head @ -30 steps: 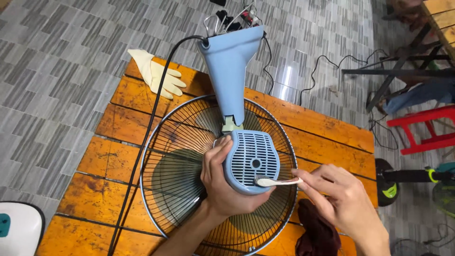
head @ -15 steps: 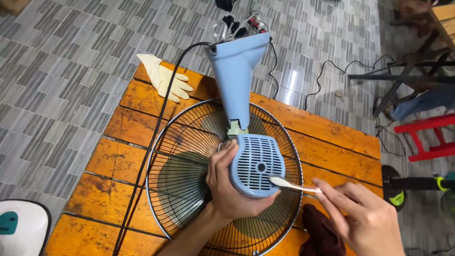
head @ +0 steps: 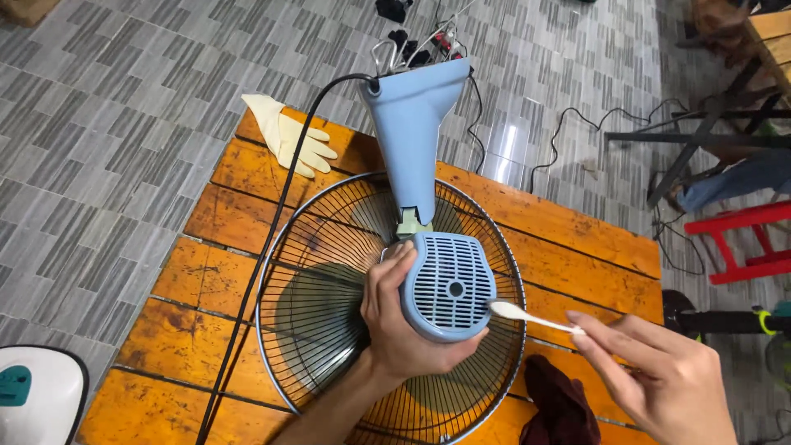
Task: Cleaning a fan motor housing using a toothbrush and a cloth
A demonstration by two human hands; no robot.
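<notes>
Blue plastic is filling the middle of the view: the motor housing (head: 449, 284) of a fan is lying face down on its round wire grille (head: 329, 288), which is resting flat on an orange slatted wooden table (head: 568, 218). The left hand (head: 400, 330) is wrapping its fingers around the housing from 9 o'clock, apparently steadying it. The right hand (head: 659, 375), at 4 o'clock, is pinching 1 slim white brush (head: 527, 316) between thumb and fingertips, its tip touching the housing's vented back at 3 o'clock. The fan's blue stand neck (head: 412, 124) is pointing toward 12 o'clock, with a black cord (head: 264, 239) trailing off toward 7 o'clock. A pale rubber glove (head: 288, 136) is lying at 11 o'clock, a dark red cloth (head: 560, 404) at 5 o'clock. No labels or packages are showing.
</notes>
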